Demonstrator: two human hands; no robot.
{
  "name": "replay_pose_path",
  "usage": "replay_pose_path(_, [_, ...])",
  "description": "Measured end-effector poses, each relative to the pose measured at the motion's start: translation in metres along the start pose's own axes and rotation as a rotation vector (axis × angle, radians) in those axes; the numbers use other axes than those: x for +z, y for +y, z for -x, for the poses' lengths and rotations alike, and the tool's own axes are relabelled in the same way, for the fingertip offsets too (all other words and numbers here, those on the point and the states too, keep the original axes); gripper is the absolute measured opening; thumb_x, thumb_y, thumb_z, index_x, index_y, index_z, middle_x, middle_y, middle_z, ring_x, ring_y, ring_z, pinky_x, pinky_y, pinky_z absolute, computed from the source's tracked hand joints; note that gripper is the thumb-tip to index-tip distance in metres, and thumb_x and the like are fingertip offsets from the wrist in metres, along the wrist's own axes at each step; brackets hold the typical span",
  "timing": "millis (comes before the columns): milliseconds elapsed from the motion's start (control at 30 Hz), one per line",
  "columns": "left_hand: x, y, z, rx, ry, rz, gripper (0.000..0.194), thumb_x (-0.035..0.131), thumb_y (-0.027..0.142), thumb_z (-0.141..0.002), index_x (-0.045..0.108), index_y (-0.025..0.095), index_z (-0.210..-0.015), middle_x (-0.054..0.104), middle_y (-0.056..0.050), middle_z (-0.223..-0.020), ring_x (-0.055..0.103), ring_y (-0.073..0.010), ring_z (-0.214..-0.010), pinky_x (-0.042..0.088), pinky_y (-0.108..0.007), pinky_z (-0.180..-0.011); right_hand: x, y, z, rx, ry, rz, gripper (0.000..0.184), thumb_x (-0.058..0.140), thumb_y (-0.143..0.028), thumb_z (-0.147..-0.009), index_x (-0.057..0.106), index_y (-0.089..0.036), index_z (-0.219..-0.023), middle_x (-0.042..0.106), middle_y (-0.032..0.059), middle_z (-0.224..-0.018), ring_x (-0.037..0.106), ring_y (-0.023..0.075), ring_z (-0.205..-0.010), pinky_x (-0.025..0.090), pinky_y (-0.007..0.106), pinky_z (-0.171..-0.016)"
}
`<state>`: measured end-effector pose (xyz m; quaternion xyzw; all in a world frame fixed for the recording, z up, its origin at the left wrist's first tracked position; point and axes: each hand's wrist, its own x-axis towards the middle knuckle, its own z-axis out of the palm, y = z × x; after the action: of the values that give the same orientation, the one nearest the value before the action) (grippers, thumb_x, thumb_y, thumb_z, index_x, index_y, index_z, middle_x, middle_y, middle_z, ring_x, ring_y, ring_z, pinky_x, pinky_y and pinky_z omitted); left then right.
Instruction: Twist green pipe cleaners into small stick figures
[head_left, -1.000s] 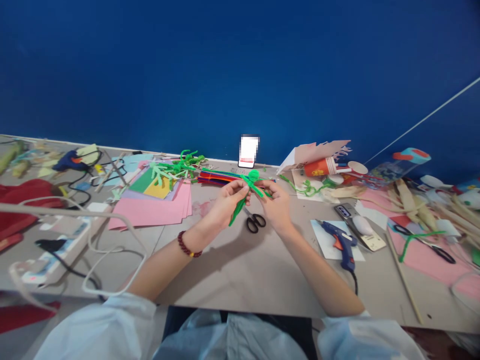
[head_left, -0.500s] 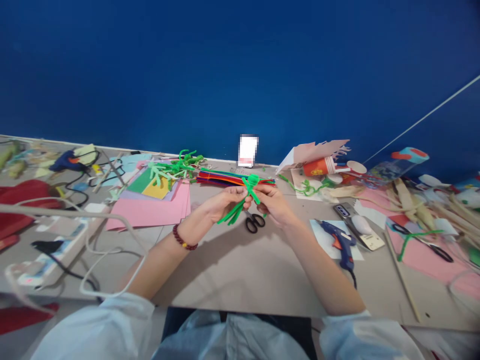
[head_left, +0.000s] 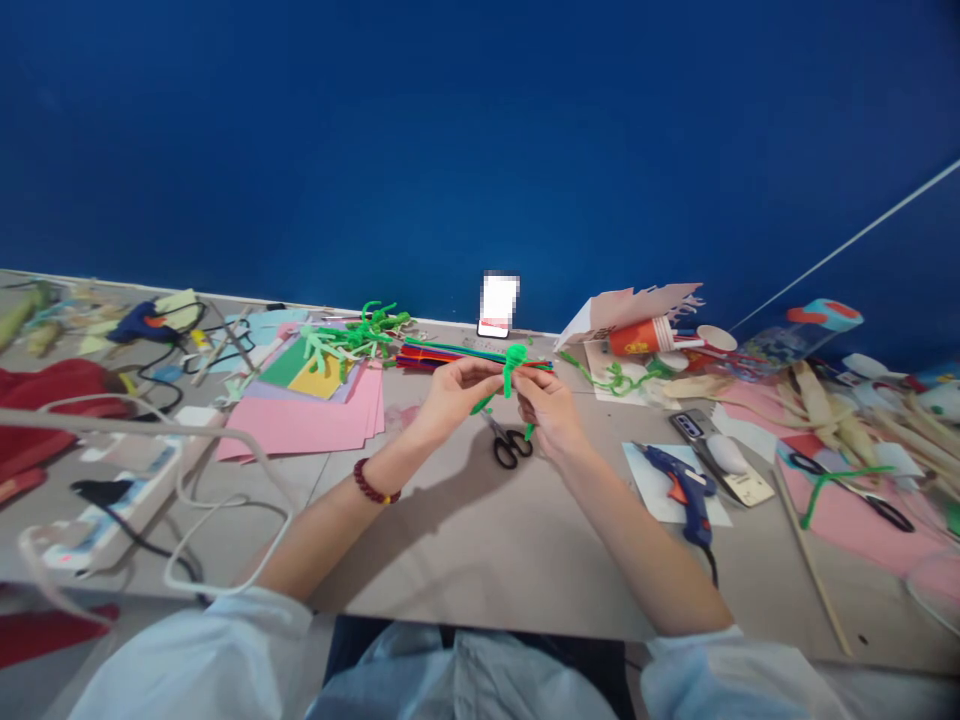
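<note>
Between my two hands, above the table, is a bundle of bright green pipe cleaners with a curled knob at its top. My left hand pinches it from the left, thumb and fingers closed. From the other side my right hand grips it, also closed, and a green end pokes out below. My fingers hide much of the bundle. Black-handled scissors lie on the table just under my hands. Behind them rests a stack of multicoloured pipe cleaners.
A blue glue gun lies at right near a phone. At left are pink paper sheets, green pipe-cleaner pieces and a white power strip with cables. A lit phone leans on the blue wall.
My hands have turned the green bundle: its strands, earlier fanned out to the lower left, are now mostly hidden behind my fingers. The knob sits more upright.
</note>
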<state>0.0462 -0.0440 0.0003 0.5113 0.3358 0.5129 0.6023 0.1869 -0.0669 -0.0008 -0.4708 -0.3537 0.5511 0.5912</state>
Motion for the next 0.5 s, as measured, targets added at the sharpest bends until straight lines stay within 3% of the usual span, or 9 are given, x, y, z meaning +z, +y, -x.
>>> replay_pose_path(167, [0.007,-0.009,0.005,0.146,0.104,-0.121,0.024,0.078,0.036,-0.066,0.073,0.015,-0.078,0.072,-0.005,-0.075,0.065,-0.0146,-0.068,0.052,-0.026,-0.065,0.001,0.001,0.005,-0.172,0.040,0.106,0.024,0.073,-0.038,-0.064,0.067,-0.017,-0.075,0.065,-0.0002,-0.068,0.042,0.0054,-0.045,0.031,0.022,-0.042])
replay_pose_path(500, [0.010,-0.007,0.007,0.085,0.122,-0.013,0.025,0.080,0.037,-0.063,0.071,0.016,-0.074,0.071,-0.004,-0.074,0.063,-0.0136,-0.066,0.051,-0.026,-0.065,0.004,-0.003,0.011,-0.230,0.069,0.201,0.023,0.069,-0.039,-0.067,0.063,-0.018,-0.074,0.064,0.0007,-0.068,0.058,0.0132,-0.062,0.045,0.025,-0.056])
